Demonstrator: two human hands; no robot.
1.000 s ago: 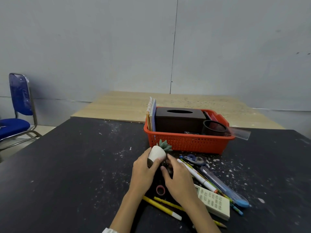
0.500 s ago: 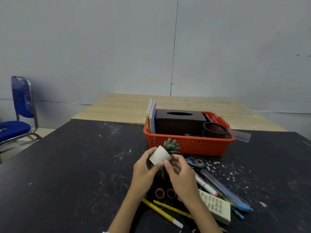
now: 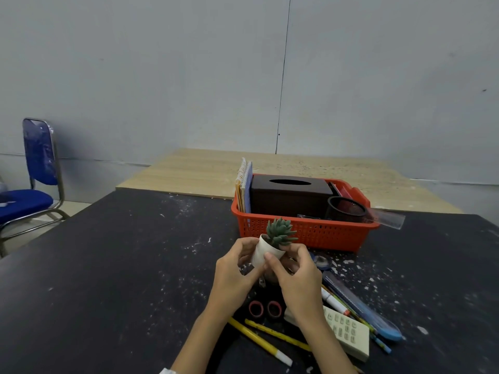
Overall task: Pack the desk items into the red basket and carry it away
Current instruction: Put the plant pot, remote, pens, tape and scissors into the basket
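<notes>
A small white pot with a green succulent (image 3: 271, 242) is tilted and held just in front of the red basket (image 3: 305, 233). My left hand (image 3: 233, 273) grips the pot's left side and my right hand (image 3: 295, 276) pinches its right side. The basket holds notebooks (image 3: 244, 190), a dark tissue box (image 3: 290, 195), a black mesh cup (image 3: 347, 210) and a clear ruler (image 3: 386, 217). On the black table (image 3: 121, 265) under my hands lie scissors with red loops (image 3: 266, 309), yellow pencils (image 3: 270, 336), a calculator (image 3: 348, 332), a marker (image 3: 334, 302) and a blue pen case (image 3: 361, 309).
A tape dispenser (image 3: 321, 261) lies by the basket's front wall. A wooden table (image 3: 194, 174) adjoins the black one at the back. A blue chair (image 3: 29, 190) stands at the far left. A grey wall closes the back.
Both hands have lifted the plant pot off the table and tipped it up toward the basket. The scissors' red loops have come into view beneath.
</notes>
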